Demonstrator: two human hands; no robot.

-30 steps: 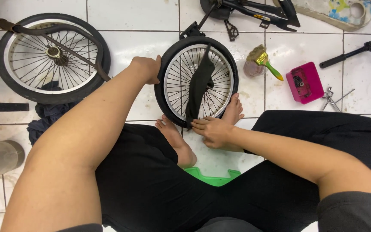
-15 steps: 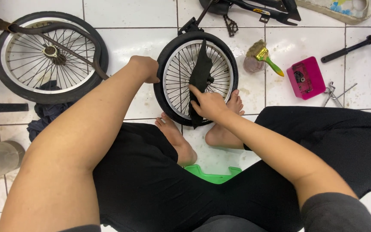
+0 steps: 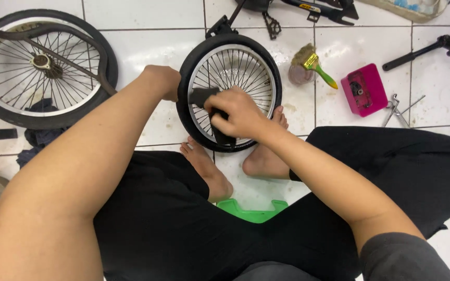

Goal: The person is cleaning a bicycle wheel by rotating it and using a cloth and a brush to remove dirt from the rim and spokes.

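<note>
A small spoked bicycle wheel (image 3: 266,67) with a black tyre stands between my bare feet on the white tiled floor. My left hand (image 3: 161,80) grips the tyre at its left edge. My right hand (image 3: 235,112) is closed on a dark cloth (image 3: 200,97) and presses it against the spokes in the lower left part of the wheel. The cloth hangs down below my fingers to the rim.
A larger wheel (image 3: 42,67) lies at the left with a dark rag beside it. A paintbrush with a yellow and green handle (image 3: 313,65), a pink box (image 3: 364,89), pliers (image 3: 396,108) and black bike parts (image 3: 433,44) lie at the right. A green stool edge (image 3: 251,211) shows under me.
My right hand rose from the wheel's bottom by my foot to the spokes and gathered the cloth, which had hung long across the wheel. My left hand stayed on the tyre.
</note>
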